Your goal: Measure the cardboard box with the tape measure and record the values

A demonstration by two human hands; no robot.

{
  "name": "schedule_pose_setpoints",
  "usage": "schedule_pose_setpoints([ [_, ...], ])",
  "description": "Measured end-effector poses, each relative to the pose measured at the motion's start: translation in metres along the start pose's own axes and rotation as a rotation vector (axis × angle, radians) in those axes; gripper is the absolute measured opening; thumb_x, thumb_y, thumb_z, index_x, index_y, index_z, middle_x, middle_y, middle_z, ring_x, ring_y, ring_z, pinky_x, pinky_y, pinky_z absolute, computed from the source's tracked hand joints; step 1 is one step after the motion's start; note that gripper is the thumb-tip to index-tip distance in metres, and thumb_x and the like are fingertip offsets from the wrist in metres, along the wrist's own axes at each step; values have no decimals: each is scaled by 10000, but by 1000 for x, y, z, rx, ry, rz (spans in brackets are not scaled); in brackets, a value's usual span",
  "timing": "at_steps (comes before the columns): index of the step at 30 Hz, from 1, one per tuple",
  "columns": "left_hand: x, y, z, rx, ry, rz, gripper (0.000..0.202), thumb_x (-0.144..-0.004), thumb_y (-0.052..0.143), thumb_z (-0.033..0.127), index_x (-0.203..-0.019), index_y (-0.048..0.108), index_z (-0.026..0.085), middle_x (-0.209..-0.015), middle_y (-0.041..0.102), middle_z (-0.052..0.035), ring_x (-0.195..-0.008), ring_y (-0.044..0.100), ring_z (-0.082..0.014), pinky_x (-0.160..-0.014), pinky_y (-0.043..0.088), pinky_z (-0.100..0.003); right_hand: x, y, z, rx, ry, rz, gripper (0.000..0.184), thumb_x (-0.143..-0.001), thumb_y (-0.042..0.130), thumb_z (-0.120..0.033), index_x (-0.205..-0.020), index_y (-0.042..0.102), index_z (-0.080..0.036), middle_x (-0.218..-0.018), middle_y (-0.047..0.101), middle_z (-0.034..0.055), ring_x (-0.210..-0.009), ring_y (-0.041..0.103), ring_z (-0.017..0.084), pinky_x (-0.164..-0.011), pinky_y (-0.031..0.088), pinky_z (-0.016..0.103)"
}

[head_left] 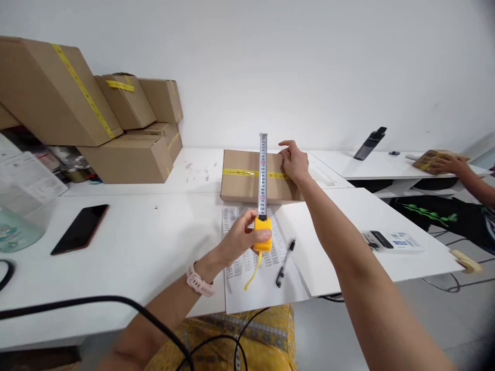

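Observation:
My left hand (240,237) is closed around a yellow tape measure (262,233). Its steel blade (263,172) runs away from me over a flat cardboard box (240,188) sealed with yellow tape. My right hand (294,161) rests on the box's far right top edge, fingers stretched out flat and holding nothing. The box lies on the white table (154,242), just beyond a printed sheet of numbers (247,260). A black pen (285,255) lies on the paper to the right of the tape measure.
A black phone (80,228) lies at the left. Several taped cardboard boxes (96,113) are stacked at the back left. A black cable (116,304) crosses the near edge. Another person's hand (448,164) holds a parcel at the far right. A small device (390,240) sits near the table's right edge.

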State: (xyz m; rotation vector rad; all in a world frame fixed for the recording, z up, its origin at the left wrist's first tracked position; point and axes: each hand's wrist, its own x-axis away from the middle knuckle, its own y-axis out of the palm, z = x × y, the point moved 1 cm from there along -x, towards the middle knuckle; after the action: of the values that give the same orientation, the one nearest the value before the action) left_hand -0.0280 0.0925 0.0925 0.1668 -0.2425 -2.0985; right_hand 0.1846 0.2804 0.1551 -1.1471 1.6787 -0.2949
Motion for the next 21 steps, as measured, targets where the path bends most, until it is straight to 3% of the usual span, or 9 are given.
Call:
schedule_pose_setpoints([
  [7,-1,23,-24,85,-57,22,500,-697,808,429,-1004,496,188,-955,544,2,-692,583,-93,-576,486,-235,2,2,5,66,-145,-8,539,-982,281,-230,-1437,546,-349,-1039,727,49,-992,626,278,-923,389,447],
  [15,-1,31,-43,68,-98,19,488,-701,811,405,-1008,497,191,-956,545,-8,-723,560,-98,-608,473,-239,3,3,5,77,-153,-70,544,-987,284,-165,-1299,692,-346,-1038,661,62,-980,573,245,-910,324,422],
  [21,-6,26,-62,2,-80,14,506,-718,817,384,-1060,500,187,-1027,563,-35,-797,544,-115,-709,496,-280,3,6,5,103,-152,-46,527,-993,300,-164,-1266,716,-340,-1056,669,74,-963,560,249,-885,317,420],
])
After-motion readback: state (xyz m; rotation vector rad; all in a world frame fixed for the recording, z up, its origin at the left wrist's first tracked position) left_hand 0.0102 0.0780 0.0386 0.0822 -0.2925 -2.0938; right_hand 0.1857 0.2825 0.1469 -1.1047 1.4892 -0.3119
